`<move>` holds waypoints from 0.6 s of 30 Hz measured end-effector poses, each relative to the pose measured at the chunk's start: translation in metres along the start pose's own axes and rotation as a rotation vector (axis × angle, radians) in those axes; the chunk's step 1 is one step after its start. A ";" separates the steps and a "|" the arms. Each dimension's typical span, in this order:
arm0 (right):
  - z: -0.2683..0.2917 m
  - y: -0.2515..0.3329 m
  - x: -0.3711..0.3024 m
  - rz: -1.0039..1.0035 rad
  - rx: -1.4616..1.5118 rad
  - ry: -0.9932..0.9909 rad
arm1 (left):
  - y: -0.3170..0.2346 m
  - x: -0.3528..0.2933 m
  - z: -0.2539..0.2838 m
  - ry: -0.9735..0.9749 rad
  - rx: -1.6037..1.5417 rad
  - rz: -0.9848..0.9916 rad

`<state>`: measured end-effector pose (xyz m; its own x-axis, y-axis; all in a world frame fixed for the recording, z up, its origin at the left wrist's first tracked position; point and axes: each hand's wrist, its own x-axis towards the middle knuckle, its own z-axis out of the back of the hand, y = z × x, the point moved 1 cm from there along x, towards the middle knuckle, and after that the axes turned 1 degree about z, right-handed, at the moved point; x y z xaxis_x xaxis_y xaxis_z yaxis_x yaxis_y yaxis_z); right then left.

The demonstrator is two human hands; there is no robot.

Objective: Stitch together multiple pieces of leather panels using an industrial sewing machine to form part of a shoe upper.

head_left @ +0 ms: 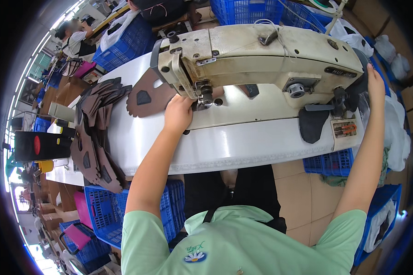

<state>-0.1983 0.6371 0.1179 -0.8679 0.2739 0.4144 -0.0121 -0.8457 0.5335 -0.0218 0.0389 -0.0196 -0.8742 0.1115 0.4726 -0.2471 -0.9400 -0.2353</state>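
A cream sewing machine stands across the white worktable. My left hand is beside its needle and presser foot, fingers drawn together on the edge of a brown leather-like piece. That piece has a scalloped edge and a black patch, and lies flat to the left of the needle. Some of my left fingertips are hidden by the machine head. At the machine's right end, my right hand is closed round the rim of the dark handwheel, its fingers partly out of sight.
Overlapping brown and black cut pieces hang over the table's left end. A black knee-shaped pad sits at the front right, near orange-red switches. A blue crate stands below left. Another person sits far left.
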 end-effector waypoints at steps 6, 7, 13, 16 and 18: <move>-0.002 -0.013 -0.060 -0.065 0.464 -0.053 | 0.014 -0.008 0.003 0.076 0.060 0.055; 0.008 -0.052 -0.064 -0.011 0.364 0.059 | 0.012 -0.003 -0.004 0.059 0.033 0.040; -0.010 -0.056 -0.167 0.216 -0.142 0.452 | 0.018 -0.006 -0.004 0.107 0.119 0.066; -0.009 -0.057 -0.174 0.373 -0.219 0.390 | 0.013 -0.004 -0.007 0.076 0.121 0.052; -0.007 -0.058 -0.172 0.440 -0.256 0.344 | 0.006 -0.001 -0.006 0.065 0.109 0.041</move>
<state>-0.0519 0.6359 0.0110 -0.9284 -0.2539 0.2713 0.3025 -0.9405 0.1549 -0.0246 0.0351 -0.0269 -0.9087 0.0898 0.4076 -0.1669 -0.9733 -0.1577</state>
